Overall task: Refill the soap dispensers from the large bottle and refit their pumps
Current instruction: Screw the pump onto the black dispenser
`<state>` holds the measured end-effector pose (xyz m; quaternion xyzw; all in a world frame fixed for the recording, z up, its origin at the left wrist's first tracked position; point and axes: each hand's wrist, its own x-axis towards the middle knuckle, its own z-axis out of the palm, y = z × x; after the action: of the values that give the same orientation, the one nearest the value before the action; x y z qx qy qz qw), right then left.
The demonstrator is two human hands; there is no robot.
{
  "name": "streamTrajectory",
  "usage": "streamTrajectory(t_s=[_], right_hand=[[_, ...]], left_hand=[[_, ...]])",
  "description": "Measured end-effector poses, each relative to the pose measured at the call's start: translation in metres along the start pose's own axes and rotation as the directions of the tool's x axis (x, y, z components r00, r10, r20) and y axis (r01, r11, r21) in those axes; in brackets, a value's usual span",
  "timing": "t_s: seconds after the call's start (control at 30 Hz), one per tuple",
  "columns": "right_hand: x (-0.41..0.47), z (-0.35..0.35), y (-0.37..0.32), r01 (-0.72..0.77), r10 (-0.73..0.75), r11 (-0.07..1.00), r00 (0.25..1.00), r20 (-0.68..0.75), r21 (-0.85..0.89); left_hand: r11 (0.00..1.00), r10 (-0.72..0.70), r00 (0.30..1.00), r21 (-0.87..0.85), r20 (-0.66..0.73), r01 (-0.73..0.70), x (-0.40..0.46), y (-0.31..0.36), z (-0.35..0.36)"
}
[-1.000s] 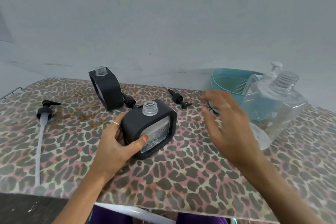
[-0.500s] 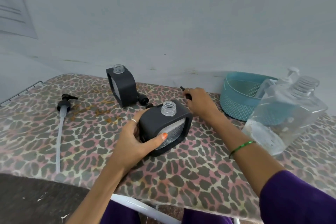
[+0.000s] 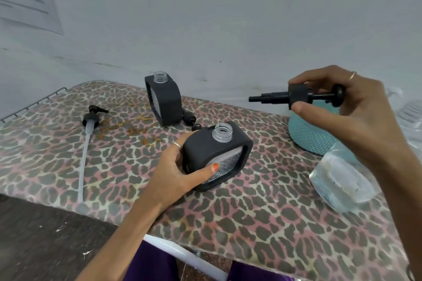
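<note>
A: What is changing here?

B: The right hand, half a second ago reaching down to the table behind the near dispenser, is now lifting a black pump clear of the surface. Thumb and fingers are pinching its collar, stem pointing left, level with the wall.

A: And the left hand?

B: It is still gripping the near dispenser, fingers wrapped round the black casing, thumb on the clear front. The open neck is tilting toward the pump.

A: The meaning for the task?

B: Refitting appears to be starting on this dispenser; the far dispenser is standing open, its pump seemingly lying just beside it.

A: What is hard to make out?

B: The soap level in either dispenser is not readable. The bottle is lying largely behind the right forearm, neck cut off at the frame edge. The basket is partly covered by the hand. A long-tubed pump is lying well apart, at the left.
</note>
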<state>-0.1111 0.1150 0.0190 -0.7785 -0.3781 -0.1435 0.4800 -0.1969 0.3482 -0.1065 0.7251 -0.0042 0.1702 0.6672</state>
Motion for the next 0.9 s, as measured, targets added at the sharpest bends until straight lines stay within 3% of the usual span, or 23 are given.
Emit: streamTrajectory(t_s=[0.43,0.67,0.9], right_hand=[[0.02,-0.009,-0.018,0.071,0.007,0.957,0.963,0.269,-0.28],[0.043,0.027,-0.022,0.043,0.041,0.976,0.926,0.376,-0.213],[0.041,0.06,-0.001,-0.085,0.144,0.985,0.884,0.444,-0.15]], left_hand=[[1.0,-0.001,1.0,0.009,0.01,0.001,0.0,0.003,0.001],[1.0,0.002,1.0,0.016,0.008,-0.002,-0.001,0.004,0.001],[1.0,0.001,1.0,0.007,0.015,-0.001,-0.001,0.006,0.001]])
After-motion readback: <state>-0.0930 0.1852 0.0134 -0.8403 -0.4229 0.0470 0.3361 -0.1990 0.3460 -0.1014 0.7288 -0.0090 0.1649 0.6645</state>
